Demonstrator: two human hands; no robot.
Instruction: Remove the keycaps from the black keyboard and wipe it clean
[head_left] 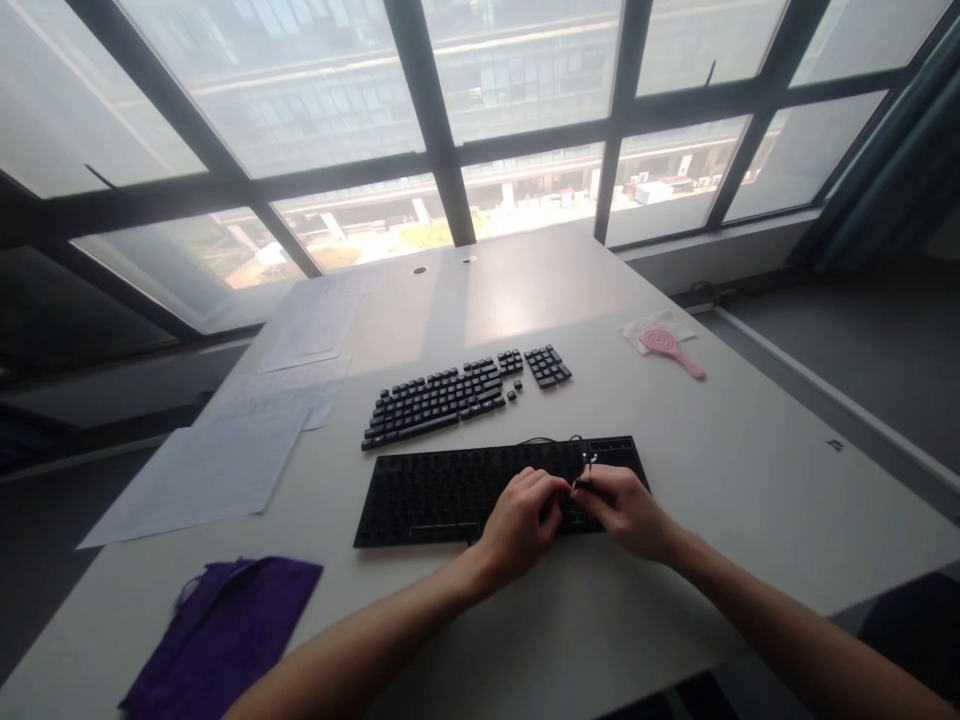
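A black keyboard base (427, 495), stripped of its keycaps, lies in front of me on the white table. Over its right part my two hands meet, fingertips almost touching. My right hand (626, 505) is closed on a small dark keycap puller (583, 484), whose thin wire ends stick up above the fingers. My left hand (525, 515) is pinched beside it; whatever sits between its fingertips is too small to make out. Behind the base, loose black keycaps (435, 400) are laid out in keyboard order, with a separate number block (547, 367) at their right.
Paper sheets (217, 470) cover the table's left side. A purple cloth pouch (232, 635) lies at the front left. To the right, a pink hairbrush (667, 347) rests on a clear wrapper. A cable runs behind the keyboard base. Windows (525, 180) stand beyond the table.
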